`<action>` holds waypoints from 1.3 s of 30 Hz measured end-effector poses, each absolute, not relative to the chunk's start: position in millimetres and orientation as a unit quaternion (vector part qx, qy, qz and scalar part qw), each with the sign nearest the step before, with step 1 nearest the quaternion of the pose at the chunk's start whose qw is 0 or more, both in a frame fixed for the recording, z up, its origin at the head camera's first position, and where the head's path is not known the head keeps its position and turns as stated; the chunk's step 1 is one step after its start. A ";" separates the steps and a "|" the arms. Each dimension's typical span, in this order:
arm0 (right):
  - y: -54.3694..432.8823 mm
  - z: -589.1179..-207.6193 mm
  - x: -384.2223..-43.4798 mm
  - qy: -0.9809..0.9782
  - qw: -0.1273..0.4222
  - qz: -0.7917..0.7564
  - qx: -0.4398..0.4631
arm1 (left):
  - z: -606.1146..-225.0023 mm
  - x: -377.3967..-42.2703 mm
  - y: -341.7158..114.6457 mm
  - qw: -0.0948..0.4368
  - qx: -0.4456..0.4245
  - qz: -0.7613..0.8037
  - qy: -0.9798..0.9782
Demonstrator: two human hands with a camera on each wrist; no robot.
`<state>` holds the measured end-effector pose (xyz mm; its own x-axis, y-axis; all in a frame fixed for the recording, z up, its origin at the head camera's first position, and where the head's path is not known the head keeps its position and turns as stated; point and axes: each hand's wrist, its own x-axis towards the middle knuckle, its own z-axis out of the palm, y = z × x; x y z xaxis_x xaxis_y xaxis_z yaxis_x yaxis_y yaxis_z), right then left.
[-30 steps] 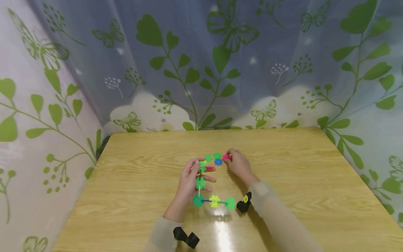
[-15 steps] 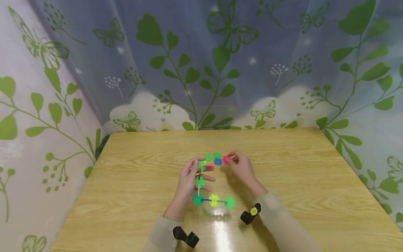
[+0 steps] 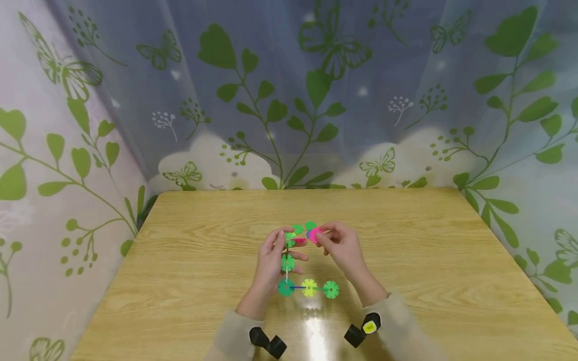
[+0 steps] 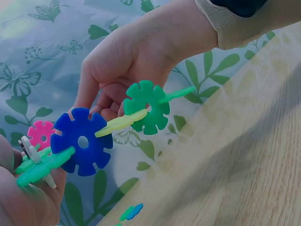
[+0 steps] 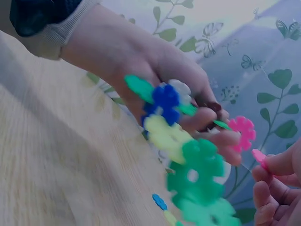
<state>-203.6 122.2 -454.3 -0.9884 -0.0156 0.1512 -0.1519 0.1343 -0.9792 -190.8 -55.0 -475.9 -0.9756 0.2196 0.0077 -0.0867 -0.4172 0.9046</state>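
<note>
My left hand (image 3: 270,258) grips a chain of flower-shaped interlocking plastic discs between thumb and fingers. From its fingers the chain runs toward the near side through a green disc (image 3: 287,263) and a teal disc (image 3: 286,287), then bends right through a yellow disc (image 3: 309,288) to a green end disc (image 3: 331,289). A pink disc (image 5: 242,133) juts from the chain beside the left fingers in the right wrist view. My right hand (image 3: 346,250) pinches a separate pink disc (image 3: 314,234) by its edge, apart from the chain. That disc partly covers a loose blue disc in the head view.
Loose green discs (image 3: 310,225) lie on the wooden table (image 3: 203,265) just beyond the hands. Behind the table hangs a curtain (image 3: 271,100) printed with leaves and butterflies, which also runs along both sides. Each wrist wears a black device (image 3: 361,331).
My right hand has taken the pink disc from beside the loose blue one and brought it left and nearer, tilting it. The left hand and chain have stayed almost still.
</note>
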 end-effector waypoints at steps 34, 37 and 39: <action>108.8 -461.2 -188.9 -0.712 0.073 0.686 0.133 | -474.6 -186.7 -47.2 0.142 0.123 0.808 0.559; 108.4 -461.8 -189.2 -0.710 0.078 0.686 0.137 | -474.0 -186.9 -46.4 0.142 0.125 0.805 0.563; 108.9 -460.9 -189.0 -0.711 0.077 0.686 0.136 | -473.6 -187.0 -46.1 0.144 0.125 0.802 0.566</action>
<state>-189.0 108.9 -460.9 -0.9512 -0.0885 0.2956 -0.2986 0.0218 -0.9541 -187.0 -46.1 -473.6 -0.9272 0.3725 0.0387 -0.0886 -0.3185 0.9438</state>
